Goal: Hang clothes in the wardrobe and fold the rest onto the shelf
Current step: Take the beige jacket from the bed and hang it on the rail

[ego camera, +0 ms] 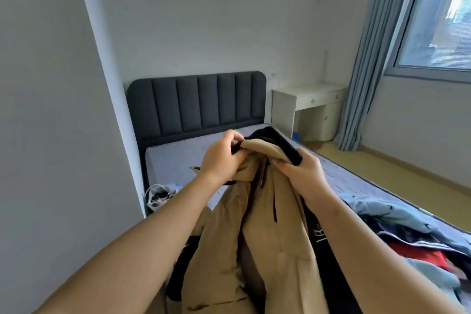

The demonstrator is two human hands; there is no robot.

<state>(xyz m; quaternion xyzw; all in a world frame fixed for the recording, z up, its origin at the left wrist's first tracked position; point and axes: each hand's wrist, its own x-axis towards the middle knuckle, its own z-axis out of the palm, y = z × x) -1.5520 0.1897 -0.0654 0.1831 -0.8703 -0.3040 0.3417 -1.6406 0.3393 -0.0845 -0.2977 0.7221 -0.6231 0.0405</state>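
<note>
- tan jacket (277,211) is up in the middle of the frame, its body hanging down to the bottom edge between our forearms. where do we have hold of it?
- our left hand (221,158) pinches the top edge just left of centre, fingers curled over the tan cloth and the black lining (280,143) behind it. our right hand (303,173) grips the same edge just right of centre, fingers wrapped round a roll of black and tan. both are closed on cloth and neither is free.
- no hanger in sight?
- none that we can make out. the black roll at the top could hide one, but we cannot tell. no wardrobe shows either, only the mattress (173,160) beyond our hands and the dark headboard (198,104) above it.
- so what could go wrong?
- we judge three things. our hands sit close together, so the shoulders sag outward. if one pinch slips, that side drops and the jacket twists. the drawcord (274,206) dangling down the centre could catch on a finger or a hook once we thread a hanger in. and the hem hangs low, near the pile of clothes (407,227) at lower right, so turning away carelessly could drag it through the pile and pull something off the bed.
- and the left side?
- a plastic bag (159,196) sits at centre left by the bed's corner, and a trailing sleeve could snag it.
</note>
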